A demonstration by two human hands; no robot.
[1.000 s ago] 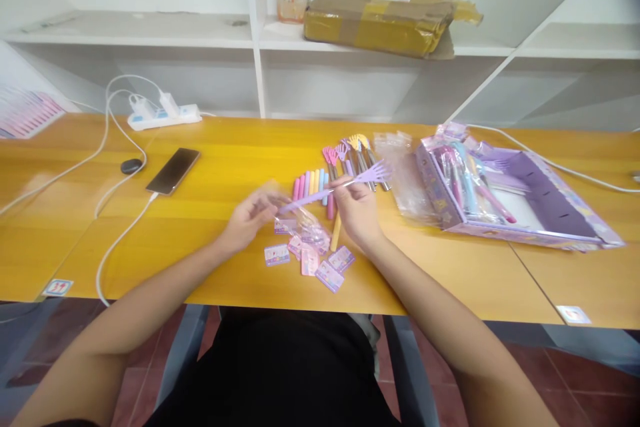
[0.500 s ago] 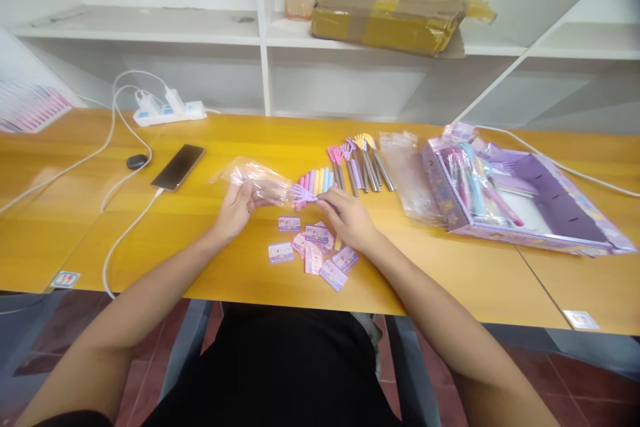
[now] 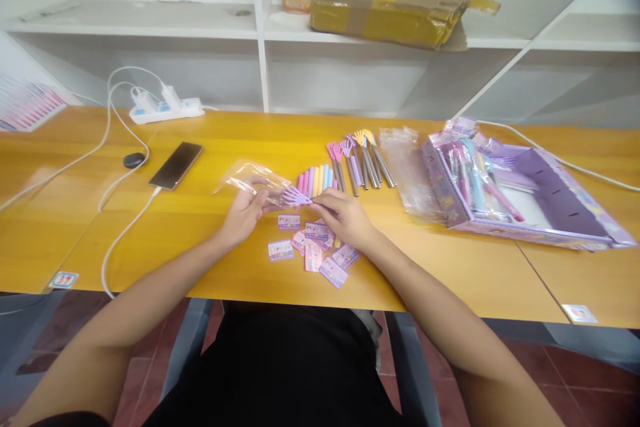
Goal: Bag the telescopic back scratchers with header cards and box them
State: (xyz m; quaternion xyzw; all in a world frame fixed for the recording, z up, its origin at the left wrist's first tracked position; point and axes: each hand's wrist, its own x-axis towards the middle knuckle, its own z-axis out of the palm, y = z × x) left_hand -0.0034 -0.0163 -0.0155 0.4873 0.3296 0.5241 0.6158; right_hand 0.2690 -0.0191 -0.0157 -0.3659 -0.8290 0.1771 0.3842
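My left hand (image 3: 244, 215) is closed on a clear plastic bag (image 3: 250, 175) above the table, its mouth facing right. With its fingers pinched, my right hand (image 3: 346, 215) holds a purple hand-shaped back scratcher (image 3: 297, 197). The scratcher's claw points left and lies at the bag's mouth; whether its tips are inside I cannot tell. Behind my hands is a row of pastel handle tubes (image 3: 317, 177). Several more back scratchers (image 3: 367, 159) with pink, purple and yellow claws lie beyond my right hand. Small printed cards (image 3: 314, 257) are scattered in front of my hands.
Flat plastic bags (image 3: 407, 173) lie beside a purple display box (image 3: 560, 230) holding bagged scratchers. On the left are a phone (image 3: 177, 165) on a charging cable and a power strip (image 3: 167, 111). A taped carton (image 3: 390, 12) stands on the shelf above.
The purple scratcher's claw has shifted slightly left towards the bag's mouth. My left hand has turned and moved a little right along the bag. The view has tilted slightly.
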